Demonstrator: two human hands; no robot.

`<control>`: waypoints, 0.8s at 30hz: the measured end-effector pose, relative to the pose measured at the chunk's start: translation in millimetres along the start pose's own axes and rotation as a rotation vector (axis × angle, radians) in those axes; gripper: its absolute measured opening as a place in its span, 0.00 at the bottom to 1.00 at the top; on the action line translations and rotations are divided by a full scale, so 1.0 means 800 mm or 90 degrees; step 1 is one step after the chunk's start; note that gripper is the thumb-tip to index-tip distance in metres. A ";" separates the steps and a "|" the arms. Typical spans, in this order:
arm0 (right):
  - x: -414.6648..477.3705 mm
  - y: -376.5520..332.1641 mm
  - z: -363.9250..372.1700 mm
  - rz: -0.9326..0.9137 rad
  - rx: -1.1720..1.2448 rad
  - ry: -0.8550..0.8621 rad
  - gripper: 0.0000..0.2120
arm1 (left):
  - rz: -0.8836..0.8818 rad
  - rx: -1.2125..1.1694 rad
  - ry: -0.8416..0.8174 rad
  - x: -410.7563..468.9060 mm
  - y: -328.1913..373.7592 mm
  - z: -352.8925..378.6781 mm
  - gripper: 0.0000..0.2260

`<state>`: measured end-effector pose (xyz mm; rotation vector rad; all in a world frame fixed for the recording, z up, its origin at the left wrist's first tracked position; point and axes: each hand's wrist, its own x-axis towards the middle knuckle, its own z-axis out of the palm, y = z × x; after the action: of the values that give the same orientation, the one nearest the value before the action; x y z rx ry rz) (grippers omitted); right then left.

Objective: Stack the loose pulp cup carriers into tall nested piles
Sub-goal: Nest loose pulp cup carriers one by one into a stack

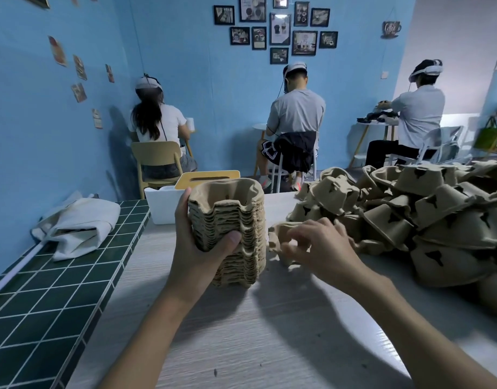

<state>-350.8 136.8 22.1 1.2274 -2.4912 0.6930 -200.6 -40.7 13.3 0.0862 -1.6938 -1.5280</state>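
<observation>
Woodgrain table (pixel 241 332), left grip (pixel 196 248) clasps ridged pulp pile (pixel 230 209) — right grip (pixel 320 248) pinches loose carrier (pixel 277 237)

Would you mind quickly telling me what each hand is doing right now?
Left hand: grips the nested stack of carriers.
Right hand: fingers curled round a loose carrier beside the stack.

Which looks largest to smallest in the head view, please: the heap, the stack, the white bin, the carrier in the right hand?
1. Heap
2. Stack
3. White bin, farther back and partly hidden, so unsure
4. Carrier, mostly covered by the right hand
</observation>
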 end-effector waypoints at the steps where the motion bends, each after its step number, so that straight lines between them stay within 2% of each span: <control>1: -0.002 -0.001 0.002 -0.023 -0.057 -0.031 0.11 | 0.002 0.006 0.001 0.000 0.000 0.000 0.46; 3: -0.007 -0.001 0.006 -0.054 -0.096 -0.059 0.11 | 0.011 0.015 0.001 0.000 0.001 0.000 0.46; 5: -0.009 0.000 0.008 -0.081 -0.073 -0.038 0.09 | 0.013 0.017 -0.001 0.000 0.001 0.001 0.45; 10: -0.001 0.004 0.002 -0.113 0.036 0.203 0.03 | 0.024 0.022 0.005 0.000 0.000 0.002 0.43; 14: 0.006 -0.012 -0.022 -0.124 0.170 0.390 0.05 | 0.029 0.031 0.005 0.001 0.001 0.005 0.45; 17: 0.005 -0.028 -0.037 -0.114 0.284 0.479 0.05 | 0.016 0.036 -0.024 -0.002 0.003 0.009 0.44; 24: 0.010 -0.048 -0.040 -0.191 0.338 0.514 0.08 | 0.028 0.023 -0.055 -0.007 0.005 0.028 0.42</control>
<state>-323.5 128.2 63.8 1.1174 -1.4762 1.4622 -208.7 -19.2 15.6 0.0010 -1.7797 -1.4879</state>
